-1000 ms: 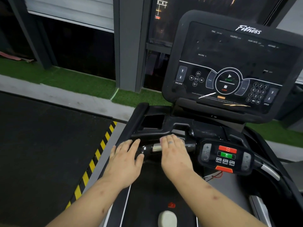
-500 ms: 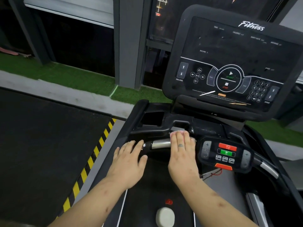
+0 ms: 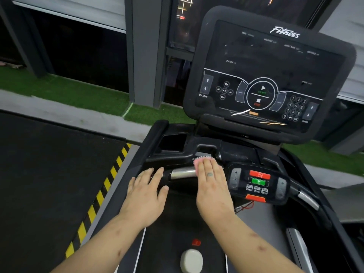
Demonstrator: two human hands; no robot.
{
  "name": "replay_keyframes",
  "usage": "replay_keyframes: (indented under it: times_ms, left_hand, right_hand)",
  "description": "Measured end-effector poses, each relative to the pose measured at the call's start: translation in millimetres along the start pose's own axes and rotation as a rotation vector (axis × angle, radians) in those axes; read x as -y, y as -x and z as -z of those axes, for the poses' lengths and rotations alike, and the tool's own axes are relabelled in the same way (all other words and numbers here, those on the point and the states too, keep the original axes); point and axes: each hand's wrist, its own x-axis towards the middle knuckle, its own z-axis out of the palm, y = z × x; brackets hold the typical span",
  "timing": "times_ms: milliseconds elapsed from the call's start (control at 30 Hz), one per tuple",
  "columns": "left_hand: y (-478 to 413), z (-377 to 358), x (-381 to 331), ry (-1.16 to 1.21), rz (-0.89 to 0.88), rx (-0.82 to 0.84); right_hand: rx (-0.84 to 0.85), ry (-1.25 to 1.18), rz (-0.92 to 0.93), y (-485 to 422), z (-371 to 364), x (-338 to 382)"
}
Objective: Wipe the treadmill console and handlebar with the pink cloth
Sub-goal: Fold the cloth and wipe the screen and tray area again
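Note:
The black treadmill console (image 3: pixel 271 75) stands tilted at the upper right, its screen dark. Below it runs the handlebar (image 3: pixel 182 173), a chrome and black bar. My right hand (image 3: pixel 211 184) lies flat with straight fingers on the pink cloth (image 3: pixel 197 161), pressing it onto the bar just left of the small control pod (image 3: pixel 258 183). Only a pink edge of the cloth shows past my fingertips. My left hand (image 3: pixel 146 192) rests flat, fingers straight, on the bar's left end and holds nothing.
A tray with a cup recess (image 3: pixel 173 143) sits between console and bar. The right handlebar section (image 3: pixel 307 198) curves off toward the right. A pale oval object (image 3: pixel 192 260) lies on the belt (image 3: pixel 169 223) below. Yellow-black hazard tape (image 3: pixel 102 194) borders the floor mat at left.
My right hand slid forward and slightly right along the bar, fingers straightening, and the pink cloth's edge came into view under its fingertips. My left hand stayed almost still.

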Motion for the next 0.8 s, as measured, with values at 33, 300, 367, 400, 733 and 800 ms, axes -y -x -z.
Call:
replay_keyframes:
  times_ms: [33,300,367,400,733,800]
  left_hand:
    - [0.8,0.0,1.5,-0.003,0.005,0.003]
    - [4.2,-3.0,8.6,-0.008,0.026,0.024]
    - [3.4,-1.7,9.2,0.002,0.028,0.02]
    - [2.8,-0.4,9.4,0.011,0.029,0.015]
    - [4.0,6.3,4.0,0.047,0.018,0.024]
    - [4.9,6.3,6.6,0.053,0.019,0.022]
  right_hand:
    - [-0.002,0.006,-0.011,-1.3,-2.0,5.0]
    - [0.186,0.122,0.111,-14.6,13.8,28.7]
    - [0.186,0.166,0.098,-18.5,18.6,21.3]
    - [0.19,0.186,0.084,-21.4,21.8,16.9]
    - [0.288,0.401,-0.042,-22.9,46.1,4.7]
    - [0.284,0.423,-0.039,-14.7,44.1,4.1]
